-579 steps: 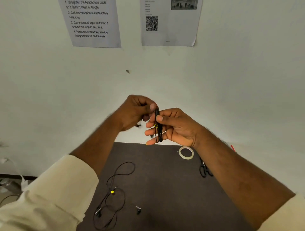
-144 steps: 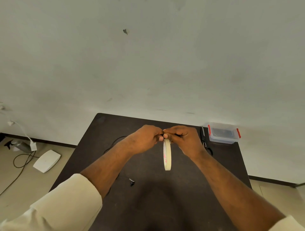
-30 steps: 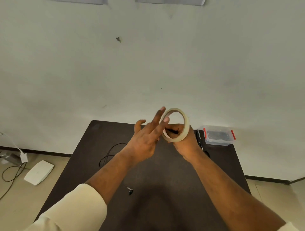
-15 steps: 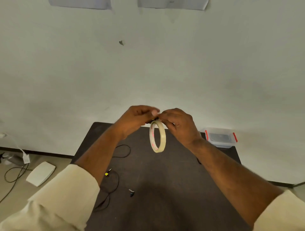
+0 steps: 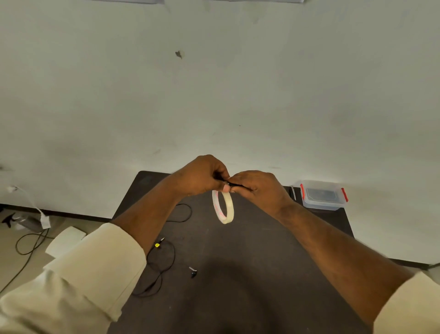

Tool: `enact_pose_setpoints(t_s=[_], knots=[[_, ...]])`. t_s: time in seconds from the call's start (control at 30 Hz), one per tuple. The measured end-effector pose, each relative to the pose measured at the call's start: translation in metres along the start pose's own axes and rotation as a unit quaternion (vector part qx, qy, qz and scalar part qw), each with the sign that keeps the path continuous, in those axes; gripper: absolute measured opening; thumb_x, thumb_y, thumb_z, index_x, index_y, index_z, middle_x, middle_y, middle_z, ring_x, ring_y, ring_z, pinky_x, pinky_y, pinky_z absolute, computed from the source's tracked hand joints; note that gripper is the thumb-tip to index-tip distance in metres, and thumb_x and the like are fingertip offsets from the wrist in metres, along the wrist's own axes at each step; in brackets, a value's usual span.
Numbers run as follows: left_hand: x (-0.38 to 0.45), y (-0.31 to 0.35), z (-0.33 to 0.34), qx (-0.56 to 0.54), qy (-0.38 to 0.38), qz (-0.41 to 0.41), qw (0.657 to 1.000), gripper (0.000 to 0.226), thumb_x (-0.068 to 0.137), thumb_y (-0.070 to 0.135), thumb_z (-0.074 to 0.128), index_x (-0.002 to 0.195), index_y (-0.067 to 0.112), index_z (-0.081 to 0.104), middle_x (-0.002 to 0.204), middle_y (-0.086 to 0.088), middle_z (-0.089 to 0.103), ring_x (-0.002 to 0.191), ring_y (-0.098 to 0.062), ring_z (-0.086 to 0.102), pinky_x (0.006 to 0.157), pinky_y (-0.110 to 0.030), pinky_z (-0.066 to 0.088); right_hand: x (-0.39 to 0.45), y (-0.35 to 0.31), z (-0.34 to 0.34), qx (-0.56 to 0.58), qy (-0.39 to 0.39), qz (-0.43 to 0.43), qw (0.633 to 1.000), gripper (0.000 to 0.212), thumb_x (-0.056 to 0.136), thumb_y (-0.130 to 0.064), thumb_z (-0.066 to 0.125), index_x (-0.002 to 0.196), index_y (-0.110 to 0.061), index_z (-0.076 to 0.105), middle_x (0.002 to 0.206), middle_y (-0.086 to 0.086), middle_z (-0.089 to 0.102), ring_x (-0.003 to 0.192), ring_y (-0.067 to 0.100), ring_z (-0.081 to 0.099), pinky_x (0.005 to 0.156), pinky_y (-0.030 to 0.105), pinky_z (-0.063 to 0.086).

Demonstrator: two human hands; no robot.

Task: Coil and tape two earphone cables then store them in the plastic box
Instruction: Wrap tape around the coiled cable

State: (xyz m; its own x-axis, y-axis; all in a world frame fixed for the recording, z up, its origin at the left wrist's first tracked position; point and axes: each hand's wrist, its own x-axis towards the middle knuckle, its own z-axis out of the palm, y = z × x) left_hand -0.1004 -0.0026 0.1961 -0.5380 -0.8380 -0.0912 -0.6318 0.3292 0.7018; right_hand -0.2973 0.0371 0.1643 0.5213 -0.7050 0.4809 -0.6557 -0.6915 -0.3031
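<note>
Looks like roughly the first-cable taping stage: both hands are pinched together above the counter (image 5: 238,274), left hand (image 5: 202,176) and right hand (image 5: 257,188) gripping something small and black, probably the coiled cable, with the tape roll (image 5: 223,206) dangling below. The second cable (image 5: 162,259) lies loose and uncoiled on the counter. The plastic box (image 5: 322,195) sits closed at the far right corner.

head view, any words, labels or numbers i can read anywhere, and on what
None can be read.
Tape roll, hanging below the two hands: pinkish-red marks on the inside of the ring, too blurred to read.
Paper sheets on the wall: only their bottom edges show at the top of the frame, no print in view.
Plastic box: red clips, no label visible.
Yellow tag on the loose earphone cable: too small to tell.
</note>
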Motion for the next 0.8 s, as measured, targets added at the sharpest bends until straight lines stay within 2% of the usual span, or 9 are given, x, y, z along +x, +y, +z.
enact_pose_setpoints(t_s=[0.13, 0.27, 0.37, 0.43, 0.5, 0.57, 0.67, 0.73, 0.8], knots=[[0.004, -0.001, 0.025, 0.138, 0.062, 0.051, 0.987, 0.012, 0.091, 0.02, 0.063, 0.09, 0.011, 0.071, 0.085, -0.003, 0.066, 0.08, -0.019, 0.059, 0.074, -0.036, 0.05, -0.006, 0.004, 0.009, 0.123, 0.026, 0.146, 0.981, 0.019, 0.086, -0.014, 0.071, 0.104, -0.013, 0.075, 0.091, -0.002, 0.075, 0.081, 0.008, 0.068, 0.073, 0.01, 0.046], [-0.001, -0.012, 0.039, 0.152, 0.1, 0.115, 0.977, 0.012, 0.094, 0.017, 0.059, 0.092, 0.009, 0.068, 0.09, -0.001, 0.059, 0.084, -0.02, 0.056, 0.076, -0.034, 0.047, -0.006, 0.008, 0.005, 0.264, 0.004, 0.241, 0.934, 0.016, 0.081, -0.008, 0.074, 0.093, -0.018, 0.077, 0.076, -0.018, 0.072, 0.072, 0.005, 0.069, 0.068, 0.015, 0.054], [-0.004, -0.018, 0.039, 0.09, 0.099, 0.09, 0.987, 0.019, 0.088, 0.029, 0.069, 0.105, 0.019, 0.067, 0.108, 0.005, 0.052, 0.102, -0.015, 0.05, 0.089, -0.031, 0.045, -0.004, 0.011, 0.0, 0.265, -0.019, 0.242, 0.933, 0.016, 0.08, -0.008, 0.074, 0.088, -0.021, 0.078, 0.076, -0.018, 0.072, 0.07, 0.007, 0.069, 0.066, 0.016, 0.054], [-0.009, -0.016, 0.042, 0.036, 0.143, 0.041, 0.988, 0.049, 0.08, 0.039, 0.075, 0.124, 0.028, 0.057, 0.124, 0.004, 0.049, 0.117, -0.015, 0.046, 0.099, -0.034, 0.043, -0.004, 0.009, 0.0, 0.275, -0.009, 0.25, 0.928, 0.015, 0.08, -0.011, 0.075, 0.084, -0.025, 0.077, 0.075, -0.019, 0.072, 0.07, 0.006, 0.068, 0.065, 0.016, 0.054], [-0.018, -0.012, 0.052, -0.07, 0.229, -0.044, 0.97, 0.071, 0.07, 0.044, 0.082, 0.131, 0.036, 0.045, 0.125, 0.004, 0.047, 0.113, -0.011, 0.049, 0.091, -0.028, 0.045, -0.008, 0.005, 0.004, 0.295, 0.017, 0.266, 0.917, 0.018, 0.08, -0.011, 0.076, 0.081, -0.028, 0.075, 0.074, -0.018, 0.072, 0.07, 0.005, 0.067, 0.065, 0.016, 0.054], [-0.028, -0.008, 0.07, -0.216, 0.282, -0.145, 0.924, 0.065, 0.066, 0.046, 0.085, 0.117, 0.033, 0.047, 0.106, 0.001, 0.056, 0.093, -0.011, 0.058, 0.071, -0.024, 0.046, -0.011, 0.0, 0.01, 0.329, 0.065, 0.295, 0.895, 0.021, 0.079, -0.006, 0.076, 0.079, -0.027, 0.075, 0.075, -0.014, 0.073, 0.07, 0.008, 0.068, 0.064, 0.021, 0.056], [-0.034, -0.004, 0.091, -0.427, 0.235, -0.244, 0.838, 0.039, 0.073, 0.041, 0.082, 0.097, 0.019, 0.062, 0.09, -0.004, 0.07, 0.077, -0.016, 0.064, 0.063, -0.027, 0.049, -0.014, -0.008, 0.02, 0.373, 0.112, 0.332, 0.859, 0.018, 0.078, -0.003, 0.076, 0.08, -0.021, 0.076, 0.08, -0.008, 0.075, 0.074, 0.013, 0.07, 0.063, 0.026, 0.057], [-0.035, -0.002, 0.096, -0.471, 0.226, -0.225, 0.823, 0.022, 0.081, 0.032, 0.077, 0.085, 0.011, 0.071, 0.082, -0.004, 0.073, 0.077, -0.015, 0.063, 0.066, -0.023, 0.048, -0.014, -0.012, 0.027, 0.393, 0.127, 0.346, 0.843, 0.019, 0.079, -0.002, 0.076, 0.079, -0.021, 0.076, 0.079, -0.005, 0.075, 0.076, 0.014, 0.071, 0.063, 0.026, 0.057], [-0.035, 0.003, 0.096, -0.471, 0.224, -0.184, 0.833, 0.022, 0.089, 0.025, 0.069, 0.086, 0.003, 0.073, 0.079, -0.008, 0.072, 0.074, -0.016, 0.064, 0.068, -0.024, 0.053, -0.014, -0.016, 0.031, 0.402, 0.149, 0.354, 0.831, 0.021, 0.079, -0.002, 0.075, 0.079, -0.023, 0.076, 0.079, -0.004, 0.075, 0.077, 0.014, 0.071, 0.066, 0.026, 0.058]])
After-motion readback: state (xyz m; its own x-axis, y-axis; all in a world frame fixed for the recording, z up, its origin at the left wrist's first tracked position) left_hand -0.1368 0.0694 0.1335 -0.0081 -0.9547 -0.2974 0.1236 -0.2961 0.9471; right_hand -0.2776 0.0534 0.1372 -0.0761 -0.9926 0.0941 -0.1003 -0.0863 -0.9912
